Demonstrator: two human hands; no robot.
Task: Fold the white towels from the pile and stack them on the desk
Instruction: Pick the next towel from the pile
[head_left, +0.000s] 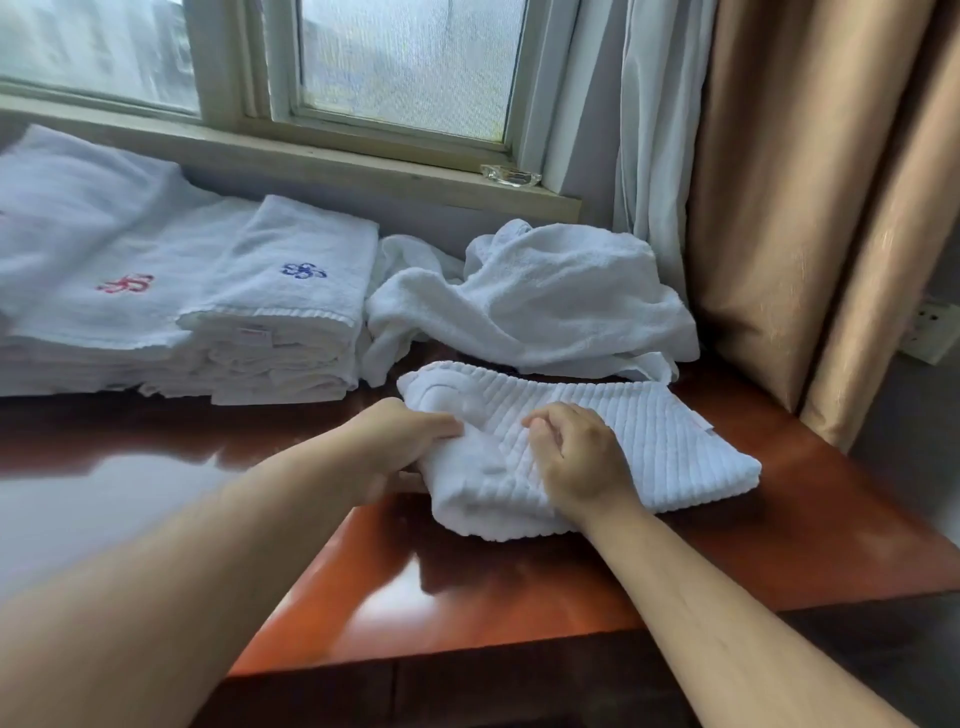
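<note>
Along the counter's (519, 597) far edge, from left to right, sit a broad folded stack with a red emblem (93, 249), a narrower folded stack with a blue emblem (291, 312), and the loose pile (545, 301) toward the far right corner. Near the right edge lies the ribbed towel (649, 441), partly folded. Its left end looks bunched, so the fold may well come out crooked, and dragging it could catch the pile touching it behind. The left hand (405, 431) grips that bunched end, fingers tucked beneath. The right hand (576, 452) rests on top, fingers curled and seemingly pinching a ridge of cloth.
</note>
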